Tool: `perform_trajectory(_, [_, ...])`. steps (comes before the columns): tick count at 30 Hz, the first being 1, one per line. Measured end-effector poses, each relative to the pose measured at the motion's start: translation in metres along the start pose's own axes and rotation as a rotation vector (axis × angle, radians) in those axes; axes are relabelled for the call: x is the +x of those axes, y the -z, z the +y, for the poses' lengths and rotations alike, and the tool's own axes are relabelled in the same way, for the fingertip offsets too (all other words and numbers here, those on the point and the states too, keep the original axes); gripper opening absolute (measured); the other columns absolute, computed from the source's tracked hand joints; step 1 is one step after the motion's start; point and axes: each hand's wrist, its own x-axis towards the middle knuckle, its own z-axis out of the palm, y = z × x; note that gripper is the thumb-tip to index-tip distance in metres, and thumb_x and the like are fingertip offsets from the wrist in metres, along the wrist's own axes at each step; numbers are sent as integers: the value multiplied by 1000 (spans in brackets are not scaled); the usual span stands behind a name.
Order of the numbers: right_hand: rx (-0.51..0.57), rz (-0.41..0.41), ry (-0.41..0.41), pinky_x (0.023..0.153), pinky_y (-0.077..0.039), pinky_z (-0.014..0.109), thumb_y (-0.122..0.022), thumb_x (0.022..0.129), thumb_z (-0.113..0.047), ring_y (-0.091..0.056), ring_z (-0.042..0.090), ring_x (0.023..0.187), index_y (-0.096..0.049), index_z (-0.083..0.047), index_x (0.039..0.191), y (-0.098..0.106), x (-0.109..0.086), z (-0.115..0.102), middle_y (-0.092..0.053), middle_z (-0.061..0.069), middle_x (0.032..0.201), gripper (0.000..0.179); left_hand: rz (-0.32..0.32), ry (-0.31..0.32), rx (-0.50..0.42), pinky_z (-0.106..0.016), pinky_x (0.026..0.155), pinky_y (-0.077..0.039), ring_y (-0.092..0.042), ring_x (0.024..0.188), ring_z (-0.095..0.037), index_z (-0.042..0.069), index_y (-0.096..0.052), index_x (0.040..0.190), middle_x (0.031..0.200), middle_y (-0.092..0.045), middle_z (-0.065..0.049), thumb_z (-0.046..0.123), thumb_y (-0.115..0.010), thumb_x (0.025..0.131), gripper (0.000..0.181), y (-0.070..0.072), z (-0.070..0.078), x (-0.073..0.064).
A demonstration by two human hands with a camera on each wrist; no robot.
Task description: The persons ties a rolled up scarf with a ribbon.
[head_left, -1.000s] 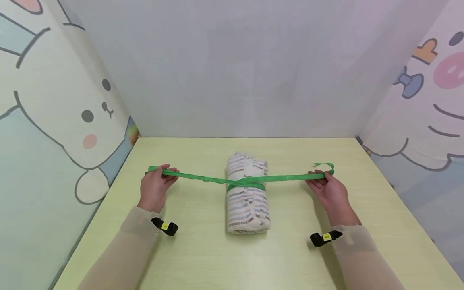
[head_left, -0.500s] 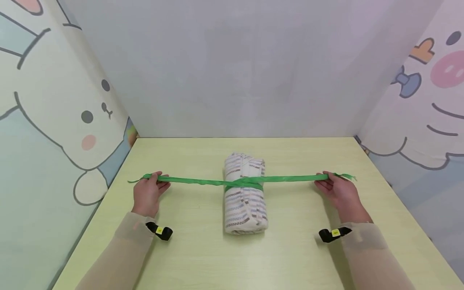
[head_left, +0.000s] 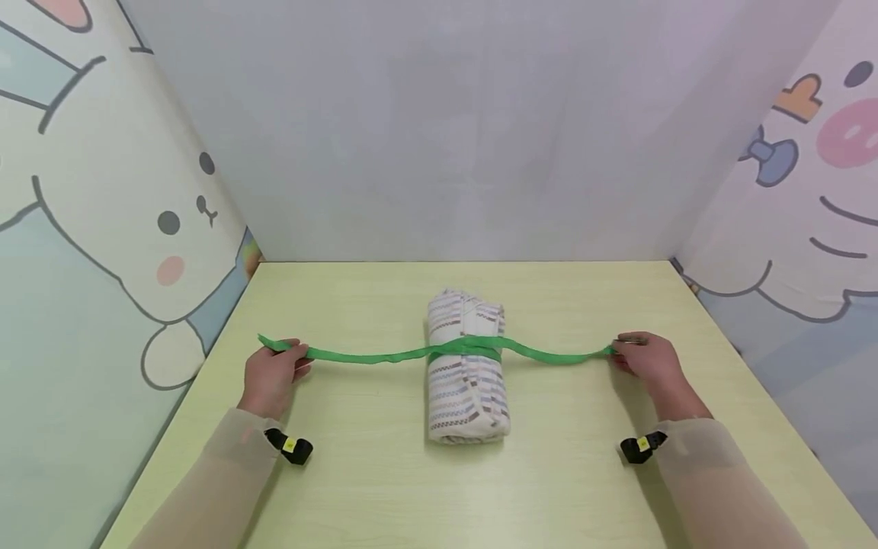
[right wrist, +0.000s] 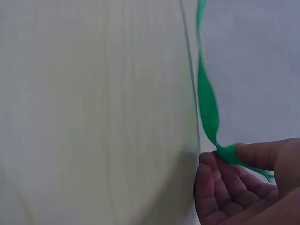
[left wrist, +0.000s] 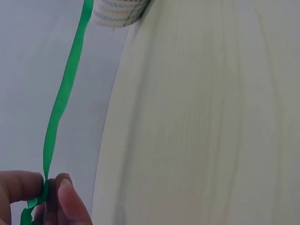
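Note:
A rolled cloth [head_left: 469, 404] with pale stripes lies upright in the head view, in the middle of the table. Round its waist runs a green ribbon [head_left: 373, 357], crossed on top, its two tails reaching out sideways and sagging a little. My left hand [head_left: 270, 374] pinches the left tail between thumb and fingers; a short end sticks out past the hand. On the other side my right hand [head_left: 648, 362] pinches the right tail near its end. In the right wrist view the ribbon [right wrist: 208, 105] twists down to the thumb and fingertips.
The pale wooden table [head_left: 384, 488] stretches under both arms. A grey wall [head_left: 439, 130] closes off the back, and cartoon-printed panels [head_left: 103, 252] stand along both sides. Each wrist carries a small black camera [head_left: 295, 448].
Both hands have moved farther apart, out along the ribbon toward its ends. The ribbon, drawn straight earlier, now hangs slack on both sides. The rolled cloth stays in place.

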Motion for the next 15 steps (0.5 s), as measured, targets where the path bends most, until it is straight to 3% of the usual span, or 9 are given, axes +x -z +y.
perform_trajectory(3, [-178,-33,68,89,-56,42,-55,106,-21,-63,34,111,-42,11,148,-1,-2,-4,-55,31,135,55,8,-11,45,-26,89,-56,-64,102,-13,-1,-45,149,134,-54,-14,15,-66,101,55,3,-1,-1])
perform_trajectory(6, [-295,-52,128,100,-47,56,-56,105,-25,-49,48,126,-40,12,149,-2,-4,-10,-45,35,145,59,45,-24,77,-35,103,-48,-53,124,-23,4,-32,157,145,-47,-15,16,-67,99,68,6,2,-1])
perform_trajectory(11, [-346,-64,221,107,-37,64,-55,107,-33,-39,52,136,-40,10,149,-11,-15,-31,-39,36,150,63,82,-92,116,-43,116,-36,-29,148,-26,11,-22,162,160,-32,-9,25,-69,99,80,2,19,-4])
perform_trajectory(13, [-362,-65,267,108,-35,65,-54,107,-35,-35,53,139,-41,9,149,-18,-22,-42,-36,37,152,63,68,-148,139,-43,117,-33,-28,149,-26,11,-23,162,161,-31,-8,27,-68,99,79,-4,27,-9])
perform_trajectory(15, [-389,-57,332,114,-25,67,-55,106,-34,-31,55,141,-42,10,148,-27,-29,-52,-36,37,152,62,27,-211,158,-43,118,-31,-29,148,-27,10,-26,161,161,-33,-8,28,-67,100,75,-14,34,-14])
